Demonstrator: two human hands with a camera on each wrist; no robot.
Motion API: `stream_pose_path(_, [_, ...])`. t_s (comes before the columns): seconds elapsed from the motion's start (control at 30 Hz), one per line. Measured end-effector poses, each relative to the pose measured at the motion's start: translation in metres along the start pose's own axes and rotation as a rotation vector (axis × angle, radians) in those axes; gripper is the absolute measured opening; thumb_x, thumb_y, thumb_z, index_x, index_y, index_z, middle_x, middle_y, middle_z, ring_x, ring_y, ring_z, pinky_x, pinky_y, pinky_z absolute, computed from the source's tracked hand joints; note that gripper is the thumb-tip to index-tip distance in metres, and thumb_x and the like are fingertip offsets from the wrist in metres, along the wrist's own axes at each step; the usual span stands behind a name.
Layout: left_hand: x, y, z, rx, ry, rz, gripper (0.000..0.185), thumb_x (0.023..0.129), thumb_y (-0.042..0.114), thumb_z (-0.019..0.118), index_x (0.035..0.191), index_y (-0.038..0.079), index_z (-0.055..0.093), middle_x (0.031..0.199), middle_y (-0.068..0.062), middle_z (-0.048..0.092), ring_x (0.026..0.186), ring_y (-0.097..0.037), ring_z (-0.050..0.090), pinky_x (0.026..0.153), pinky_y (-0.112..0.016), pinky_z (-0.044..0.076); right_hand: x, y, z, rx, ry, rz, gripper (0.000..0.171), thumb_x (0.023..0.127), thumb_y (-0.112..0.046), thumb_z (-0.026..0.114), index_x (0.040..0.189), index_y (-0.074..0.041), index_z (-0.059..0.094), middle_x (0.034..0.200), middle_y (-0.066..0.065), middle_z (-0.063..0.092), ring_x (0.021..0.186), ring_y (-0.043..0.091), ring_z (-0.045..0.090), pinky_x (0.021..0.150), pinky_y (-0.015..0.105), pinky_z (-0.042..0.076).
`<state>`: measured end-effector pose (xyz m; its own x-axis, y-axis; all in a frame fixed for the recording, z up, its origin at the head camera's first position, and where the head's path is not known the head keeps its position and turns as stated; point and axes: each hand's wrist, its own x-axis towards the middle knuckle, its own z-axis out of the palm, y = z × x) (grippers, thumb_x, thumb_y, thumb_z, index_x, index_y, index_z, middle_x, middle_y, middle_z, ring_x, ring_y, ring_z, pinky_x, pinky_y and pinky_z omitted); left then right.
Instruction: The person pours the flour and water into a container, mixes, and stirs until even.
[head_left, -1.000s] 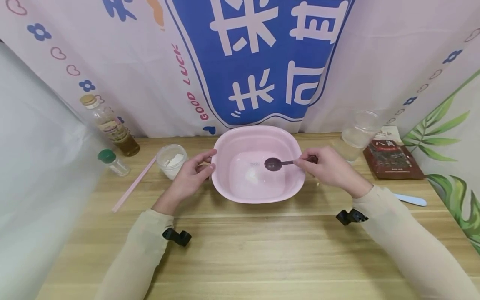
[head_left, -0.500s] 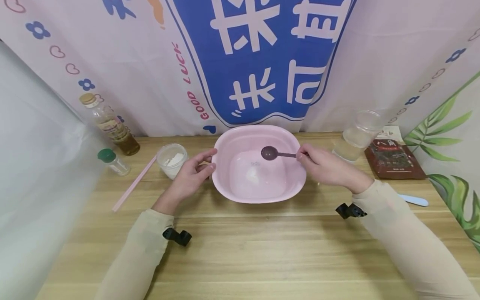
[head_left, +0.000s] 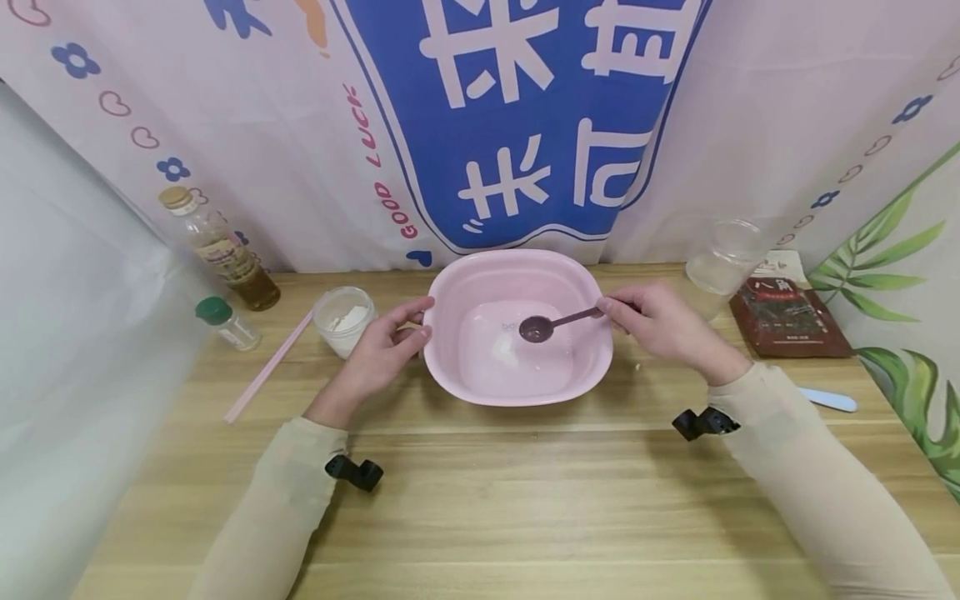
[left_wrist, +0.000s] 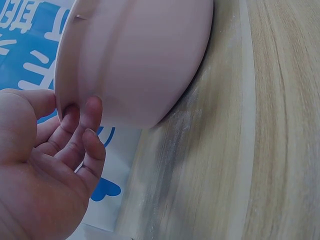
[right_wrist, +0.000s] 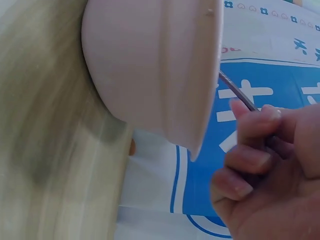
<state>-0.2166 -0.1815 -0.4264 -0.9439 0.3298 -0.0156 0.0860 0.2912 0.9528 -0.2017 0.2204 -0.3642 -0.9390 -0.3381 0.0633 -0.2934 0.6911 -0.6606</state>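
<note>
A pink plastic basin point(head_left: 517, 392) stands on the wooden table in the head view. My left hand point(head_left: 385, 354) grips its left rim; in the left wrist view the thumb lies at the rim and fingers point(left_wrist: 90, 115) curl beneath it. At the basin's right side my right hand point(head_left: 660, 327) pinches the handle of a dark brown measuring spoon point(head_left: 537, 328). The spoon's bowl hangs over the basin's inside, and I cannot tell whether it holds anything. From the right wrist view, the spoon's handle point(right_wrist: 240, 90) passes between thumb and fingers, while the bowl is hidden behind the basin wall.
Left of the basin are an open jar of white powder point(head_left: 345, 321), a pink stick point(head_left: 268, 367), a green-capped shaker point(head_left: 227, 323) and an oil bottle point(head_left: 232, 258). To the right are clear plastic cups point(head_left: 720, 258), a dark red spice packet point(head_left: 787, 321) and a light blue handle point(head_left: 828, 400).
The right hand tilted the spoon: its bowl shifted toward the back of the basin, then came forward again, ending slightly farther left. The left hand and basin stayed in place.
</note>
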Motion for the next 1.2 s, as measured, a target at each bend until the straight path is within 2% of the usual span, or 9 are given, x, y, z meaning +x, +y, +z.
stream_pose_path(0.1, [0.000,0.000,0.000,-0.004,-0.001,-0.004,0.052,0.112,0.008,0.056,0.161,0.000,0.045,0.135,-0.026,0.056,0.100,-0.004,0.071,0.087,-0.020,0.063,0.000,0.000,-0.002,0.001,-0.015,0.000,0.027,0.112,-0.020,0.060,0.108,-0.002,0.080,0.069,-0.001,0.051,0.060,0.011,0.044,0.055,0.026,0.034])
stream_pose_path(0.2, [0.000,0.001,0.001,-0.007,-0.002,-0.009,0.052,0.112,0.008,0.055,0.162,0.001,0.045,0.136,-0.026,0.056,0.100,-0.004,0.070,0.087,-0.020,0.063,0.000,0.000,-0.003,0.006,0.017,0.011,0.024,0.108,-0.021,0.068,0.110,-0.002,0.082,0.071,0.000,0.056,0.064,0.012,0.046,0.057,0.025,0.036])
stream_pose_path(0.33, [0.000,0.001,0.000,-0.008,-0.002,-0.015,0.052,0.112,0.009,0.055,0.162,0.001,0.045,0.136,-0.026,0.055,0.101,-0.004,0.070,0.087,-0.020,0.063,0.001,-0.001,0.000,0.009,0.065,0.015,0.020,0.103,-0.021,0.075,0.099,-0.003,0.083,0.075,0.004,0.067,0.068,0.014,0.051,0.060,0.023,0.040])
stream_pose_path(0.47, [0.000,0.001,0.001,-0.006,-0.002,-0.014,0.052,0.112,0.008,0.056,0.162,0.001,0.045,0.136,-0.026,0.056,0.101,-0.005,0.070,0.087,-0.020,0.063,0.003,0.000,0.006,0.010,0.072,0.010,0.019,0.101,-0.019,0.077,0.092,-0.003,0.082,0.080,0.009,0.073,0.072,0.015,0.054,0.063,0.022,0.043])
stream_pose_path(0.7, [0.000,0.001,0.000,0.006,0.001,-0.012,0.051,0.112,0.009,0.056,0.162,0.002,0.046,0.136,-0.025,0.056,0.104,-0.009,0.071,0.087,-0.021,0.063,0.006,0.000,0.013,-0.050,0.063,-0.021,0.021,0.101,-0.022,0.077,0.085,-0.008,0.081,0.068,-0.002,0.061,0.065,0.013,0.051,0.059,0.023,0.039])
stream_pose_path(0.87, [0.001,0.001,0.000,0.007,0.000,-0.006,0.052,0.112,0.009,0.056,0.162,0.002,0.046,0.136,-0.025,0.057,0.104,-0.010,0.071,0.087,-0.021,0.063,0.007,0.001,0.015,-0.100,0.071,-0.008,0.026,0.102,-0.024,0.075,0.081,-0.010,0.079,0.062,-0.005,0.055,0.061,0.012,0.049,0.056,0.024,0.037])
stream_pose_path(1.1, [0.000,0.002,0.001,0.001,0.002,-0.007,0.051,0.111,0.009,0.056,0.161,0.001,0.046,0.136,-0.026,0.056,0.100,-0.005,0.071,0.085,-0.019,0.062,0.007,0.002,0.015,-0.087,0.071,0.011,0.026,0.102,-0.020,0.074,0.080,-0.008,0.078,0.062,-0.003,0.055,0.060,0.014,0.049,0.054,0.024,0.036])
stream_pose_path(1.2, [0.000,0.003,0.001,0.004,0.002,-0.007,0.052,0.111,0.009,0.056,0.161,0.001,0.046,0.136,-0.026,0.056,0.100,-0.004,0.071,0.086,-0.019,0.062,0.007,0.004,0.014,-0.048,0.076,0.034,0.023,0.103,-0.019,0.073,0.086,-0.006,0.080,0.062,-0.002,0.055,0.059,0.013,0.049,0.052,0.024,0.036])
